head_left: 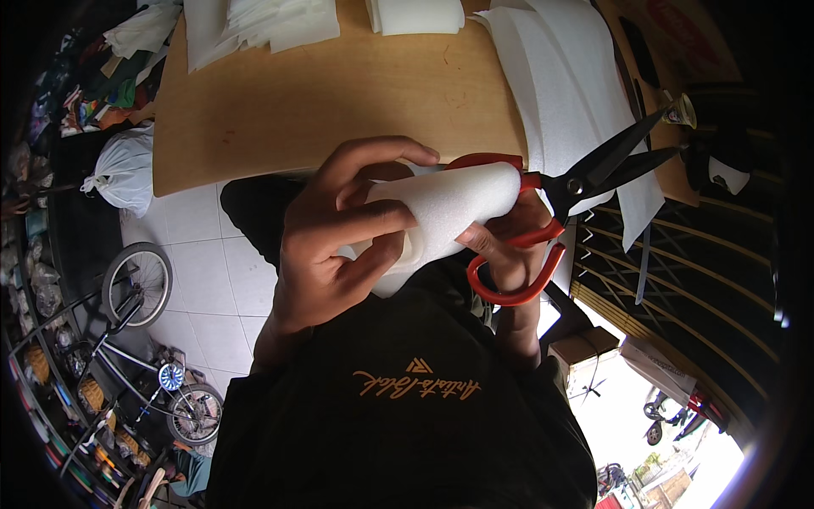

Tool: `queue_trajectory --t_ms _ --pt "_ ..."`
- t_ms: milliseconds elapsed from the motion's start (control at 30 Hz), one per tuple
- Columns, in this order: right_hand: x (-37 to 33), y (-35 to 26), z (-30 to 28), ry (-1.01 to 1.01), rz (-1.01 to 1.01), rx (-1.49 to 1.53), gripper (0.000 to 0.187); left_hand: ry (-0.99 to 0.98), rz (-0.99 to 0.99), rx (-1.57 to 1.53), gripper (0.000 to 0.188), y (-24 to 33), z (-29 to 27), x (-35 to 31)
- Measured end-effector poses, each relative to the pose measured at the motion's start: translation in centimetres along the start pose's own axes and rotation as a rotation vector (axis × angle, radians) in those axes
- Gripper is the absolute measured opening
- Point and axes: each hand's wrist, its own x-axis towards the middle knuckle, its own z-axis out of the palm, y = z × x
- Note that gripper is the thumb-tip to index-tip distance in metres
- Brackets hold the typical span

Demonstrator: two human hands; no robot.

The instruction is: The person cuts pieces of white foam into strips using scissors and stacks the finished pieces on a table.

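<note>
A white foam sheet [462,199], rolled or folded over into a thick bundle, is held up in front of my chest near the table's edge. My left hand [326,246] is curled round its left end, with the fingers bent over the top. On the other side, my right hand [513,259] holds a pair of scissors [581,182] with red handles and dark blades. The blades point up to the right and stand apart, with no foam between them. My right thumb also presses on the foam's lower side, while the bundle partly hides the upper red handle.
On the wooden table [356,102] lie stacks of white foam pieces [280,21] and a long foam sheet [560,76] along the right side. A cup [679,110] stands at the right edge. To the left are a tied white bag [125,170] and a bicycle [136,284]; a cardboard box [583,346] is at lower right.
</note>
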Motion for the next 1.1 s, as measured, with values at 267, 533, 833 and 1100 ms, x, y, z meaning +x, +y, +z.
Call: queue_trajectory --t_ms 267,533,833,1100 --pt "-0.1 0.1 0.1 -0.035 -0.041 -0.015 0.058 -0.036 -0.027 -0.029 0.009 0.0 -0.7 0.1" --pt "0.0 -0.3 0.4 -0.042 -0.047 -0.065 0.056 -0.023 -0.174 -0.170 0.018 -1.5 -0.7 -1.0" --pt "-0.4 0.7 0.6 0.021 -0.074 -0.249 0.057 0.003 -0.273 -0.282 0.031 -2.5 -0.9 -1.1" --pt "-0.6 0.0 1.2 0.050 -0.007 -0.264 0.060 -0.149 -0.119 -0.113 0.035 -3.7 -1.5 -1.2"
